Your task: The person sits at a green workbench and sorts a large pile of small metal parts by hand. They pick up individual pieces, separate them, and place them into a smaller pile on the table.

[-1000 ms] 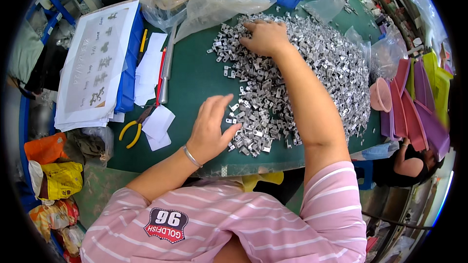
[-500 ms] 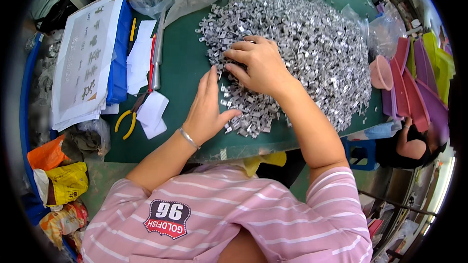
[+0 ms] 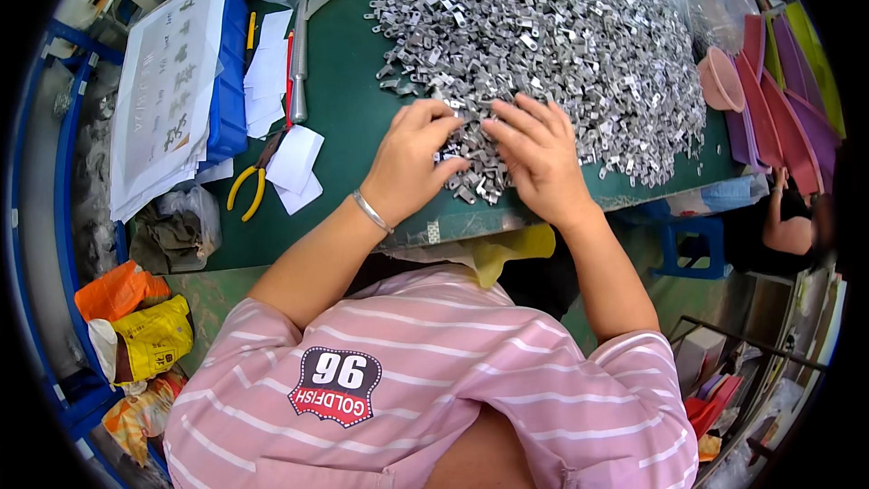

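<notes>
A large heap of small grey metal brackets [image 3: 543, 45] covers much of the green table top [image 3: 339, 81]. My left hand [image 3: 407, 158], with a silver bangle at its wrist, rests at the heap's near left edge. Its fingers curve against the parts while the thumb stands apart. Across a small cluster of brackets [image 3: 480, 163], my right hand [image 3: 541, 154] lies on the heap's near side, fingers spread and slightly bent. The two hands flank this cluster from either side. Whether single pieces touch the fingertips is too small to make out.
Left of the heap lie yellow-handled pliers [image 3: 249, 183], white paper slips [image 3: 291, 167], a red pen [image 3: 290, 81] and a blue bin [image 3: 226, 100] with a printed sheet [image 3: 167, 81]. At right stand a pink cup [image 3: 721, 80] and colored trays [image 3: 765, 81]. Another person [image 3: 786, 226] sits beyond.
My right hand has come back from the heap's upper left toward the near edge. My left hand has moved right and its fingers have curled. The view has shifted slightly.
</notes>
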